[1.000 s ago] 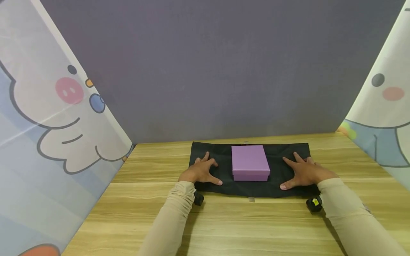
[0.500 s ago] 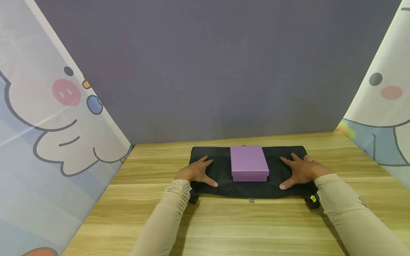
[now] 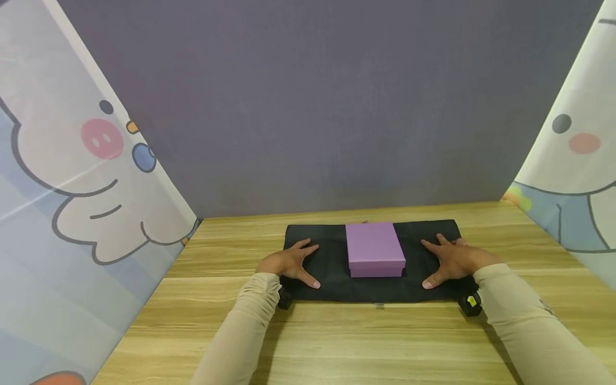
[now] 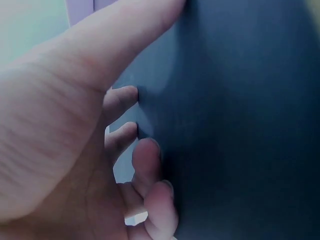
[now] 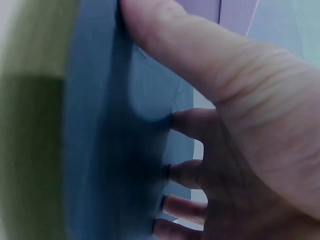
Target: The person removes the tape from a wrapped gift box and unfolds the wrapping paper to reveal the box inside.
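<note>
A purple lidded box sits on the middle of a black cloth spread across the table. On the cloth's left part, my left hand rests with its fingers spread. My right hand lies on the right part in the same way, thumb nearest me. The left wrist view shows the fingertips touching the dark cloth, with nothing gripped. In the right wrist view, the thumb and fingertips also press on the cloth. A corner of the box peeks in at the top of both wrist views.
The wooden table extends around the cloth on all sides. A grey panel stands upright along its back edge. Printed cartoon sheets hang at the left and right. A small piece of tape shows at the cloth's front edge.
My left hand has slid a little to the left and towards me over the cloth. The right hand has barely moved. The cloth now lies flatter, and the box keeps its place on it.
</note>
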{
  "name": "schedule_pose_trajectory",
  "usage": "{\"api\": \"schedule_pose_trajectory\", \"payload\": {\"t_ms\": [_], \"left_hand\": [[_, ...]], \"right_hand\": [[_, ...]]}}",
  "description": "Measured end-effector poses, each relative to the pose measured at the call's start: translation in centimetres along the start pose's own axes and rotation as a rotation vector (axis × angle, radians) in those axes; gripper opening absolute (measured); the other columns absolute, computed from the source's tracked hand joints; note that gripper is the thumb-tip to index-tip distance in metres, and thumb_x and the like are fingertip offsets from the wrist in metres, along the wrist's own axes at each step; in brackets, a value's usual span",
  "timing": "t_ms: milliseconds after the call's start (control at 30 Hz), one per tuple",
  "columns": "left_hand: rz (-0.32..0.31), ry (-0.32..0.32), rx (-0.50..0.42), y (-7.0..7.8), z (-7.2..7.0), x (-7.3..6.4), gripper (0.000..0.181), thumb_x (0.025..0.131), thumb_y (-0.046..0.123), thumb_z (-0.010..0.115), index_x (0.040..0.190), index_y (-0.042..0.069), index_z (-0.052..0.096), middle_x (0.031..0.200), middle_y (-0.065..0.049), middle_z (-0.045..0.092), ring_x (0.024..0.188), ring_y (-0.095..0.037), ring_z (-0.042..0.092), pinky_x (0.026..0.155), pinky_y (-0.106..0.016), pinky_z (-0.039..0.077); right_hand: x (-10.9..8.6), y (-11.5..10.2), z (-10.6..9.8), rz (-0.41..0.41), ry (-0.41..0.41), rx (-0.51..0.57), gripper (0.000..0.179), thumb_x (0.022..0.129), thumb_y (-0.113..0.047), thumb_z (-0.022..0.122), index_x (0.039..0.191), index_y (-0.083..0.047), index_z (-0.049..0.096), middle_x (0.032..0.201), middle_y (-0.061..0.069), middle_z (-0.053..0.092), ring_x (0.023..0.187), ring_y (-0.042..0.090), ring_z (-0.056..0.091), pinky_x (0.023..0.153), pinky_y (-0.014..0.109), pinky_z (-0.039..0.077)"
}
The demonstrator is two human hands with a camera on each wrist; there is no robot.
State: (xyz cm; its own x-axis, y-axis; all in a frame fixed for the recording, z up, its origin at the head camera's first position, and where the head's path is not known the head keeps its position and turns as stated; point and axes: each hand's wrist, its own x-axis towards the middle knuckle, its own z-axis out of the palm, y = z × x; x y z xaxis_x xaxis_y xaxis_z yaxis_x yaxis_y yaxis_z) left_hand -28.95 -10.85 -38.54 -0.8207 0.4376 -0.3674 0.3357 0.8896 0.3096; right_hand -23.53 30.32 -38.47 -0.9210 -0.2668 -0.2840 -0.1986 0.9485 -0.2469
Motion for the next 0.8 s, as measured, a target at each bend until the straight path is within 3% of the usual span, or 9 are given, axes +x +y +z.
{"api": "schedule_pose_trajectory", "payload": {"t_ms": [500, 667, 800], "left_hand": [[-0.001, -0.005, -0.037, -0.6, -0.1, -1.1, 0.109, 0.074, 0.05, 0.087, 0.161, 0.03, 0.024, 0.168, 0.002, 0.005, 0.151, -0.034, 0.015, 0.108, -0.056, 0.036], [0.009, -0.013, -0.054, -0.5, 0.2, -0.6, 0.108, 0.074, 0.049, 0.087, 0.161, 0.029, 0.025, 0.168, 0.001, 0.006, 0.151, -0.033, 0.014, 0.108, -0.055, 0.036], [0.041, 0.021, -0.081, 0.1, -0.2, 0.3, 0.093, 0.082, 0.043, 0.083, 0.158, 0.022, 0.034, 0.166, -0.003, 0.015, 0.15, -0.032, 0.018, 0.111, -0.052, 0.034]], "right_hand": [[0.2, 0.0, -0.4, -0.03, -0.033, -0.016, 0.125, 0.063, -0.067, 0.083, 0.152, 0.005, 0.033, 0.15, 0.047, 0.015, 0.128, 0.075, 0.017, 0.092, 0.083, 0.026], [0.2, 0.3, -0.5, -0.036, -0.032, -0.016, 0.123, 0.064, -0.065, 0.084, 0.151, 0.006, 0.034, 0.149, 0.047, 0.016, 0.127, 0.076, 0.018, 0.092, 0.081, 0.028], [0.1, 0.7, -0.9, -0.078, 0.022, -0.006, 0.11, 0.071, -0.056, 0.085, 0.145, 0.012, 0.041, 0.143, 0.05, 0.026, 0.126, 0.073, 0.026, 0.095, 0.077, 0.031]]}}
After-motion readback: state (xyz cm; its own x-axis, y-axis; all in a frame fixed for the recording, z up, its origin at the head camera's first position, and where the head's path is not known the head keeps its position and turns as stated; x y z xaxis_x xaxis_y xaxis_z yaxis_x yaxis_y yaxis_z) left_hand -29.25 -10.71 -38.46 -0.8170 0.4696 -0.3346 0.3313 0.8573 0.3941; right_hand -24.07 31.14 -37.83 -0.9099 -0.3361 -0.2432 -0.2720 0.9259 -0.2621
